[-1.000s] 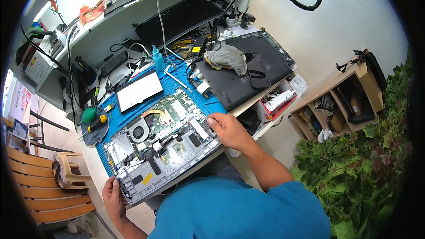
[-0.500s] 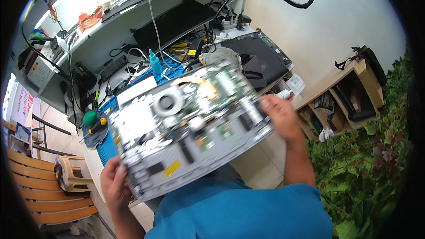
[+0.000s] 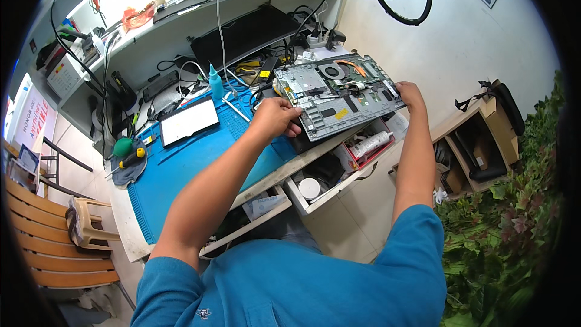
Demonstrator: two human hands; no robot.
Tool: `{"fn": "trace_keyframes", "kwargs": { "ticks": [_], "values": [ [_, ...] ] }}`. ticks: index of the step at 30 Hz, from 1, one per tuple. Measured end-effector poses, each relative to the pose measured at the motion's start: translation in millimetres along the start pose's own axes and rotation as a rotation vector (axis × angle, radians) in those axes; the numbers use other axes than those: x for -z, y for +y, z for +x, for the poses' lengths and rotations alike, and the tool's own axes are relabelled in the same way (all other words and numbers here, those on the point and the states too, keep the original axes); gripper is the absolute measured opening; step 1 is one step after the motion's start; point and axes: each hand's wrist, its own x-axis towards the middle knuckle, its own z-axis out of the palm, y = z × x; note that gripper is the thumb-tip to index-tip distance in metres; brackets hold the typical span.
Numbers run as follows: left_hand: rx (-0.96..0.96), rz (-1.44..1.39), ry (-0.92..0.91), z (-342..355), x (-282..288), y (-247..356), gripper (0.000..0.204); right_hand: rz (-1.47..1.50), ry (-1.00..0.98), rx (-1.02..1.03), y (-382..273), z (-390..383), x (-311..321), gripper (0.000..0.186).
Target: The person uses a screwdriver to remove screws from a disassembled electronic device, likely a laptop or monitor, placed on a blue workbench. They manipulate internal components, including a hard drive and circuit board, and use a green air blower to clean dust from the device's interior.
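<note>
An opened laptop base [image 3: 339, 112] with bare circuit board, round fan and copper heat pipe lies at the right end of the bench, over dark laptop parts. My left hand [image 3: 275, 118] grips its near left corner, thumb on top and fingers curled beneath the edge. At its right edge my right hand [image 3: 410, 94] holds the other side, fingers closed around the rim. Left of the base, a blue work mat [image 3: 206, 166] bears a white-faced rectangular panel [image 3: 189, 122] in a dark frame and a slim white pen-like tool [image 3: 236, 109].
Two open drawers [image 3: 307, 207] jut out below the bench edge, holding a white round tub and a white tube. A light-blue bottle [image 3: 216, 83], cables and a dark screen [image 3: 245, 35] stand behind the mat. A yellow-handled screwdriver [image 3: 134, 156] lies at left.
Both hands have carried the laptop base away from my body, forward and right, onto the bench's right end. The mat and the open drawers now show.
</note>
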Motion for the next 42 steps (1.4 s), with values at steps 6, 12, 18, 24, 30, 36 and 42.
{"fn": "trace_keyframes", "kwargs": {
  "ticks": [6, 12, 18, 24, 30, 36, 42],
  "values": [
    [0.041, 0.05, -0.07, 9.3, -2.4, 3.9, 0.034, -0.072, 0.037, -0.014, 32.9, 21.3, -19.1, 0.029],
    [0.001, 0.036, -0.073, -18.4, 2.6, 4.3, 0.054, -0.317, 0.132, 0.04, 4.2, 6.7, -26.6, 0.031],
    [-0.078, 0.17, -0.182, -77.2, 23.5, 5.6, 0.062, -0.537, 0.296, 0.211, -9.4, -20.0, -13.5, 0.03],
    [-0.112, 0.107, 0.048, -108.7, 110.9, 11.1, 0.046, -0.106, 0.145, 0.514, -151.3, -83.6, -79.6, 0.025],
    [-0.289, 0.038, 0.343, -68.4, 177.1, 8.8, 0.04, 0.632, -0.557, 0.344, -290.4, -122.4, -202.7, 0.038],
    [-0.289, 0.051, 0.471, -42.2, 204.0, 12.6, 0.042, 0.87, -0.399, -0.152, -341.1, -91.3, -285.2, 0.063],
    [-0.341, 0.185, 0.459, -21.9, 209.3, 0.8, 0.049, 0.845, -0.055, -0.099, -353.5, -105.2, -300.8, 0.033]
  ]
}}
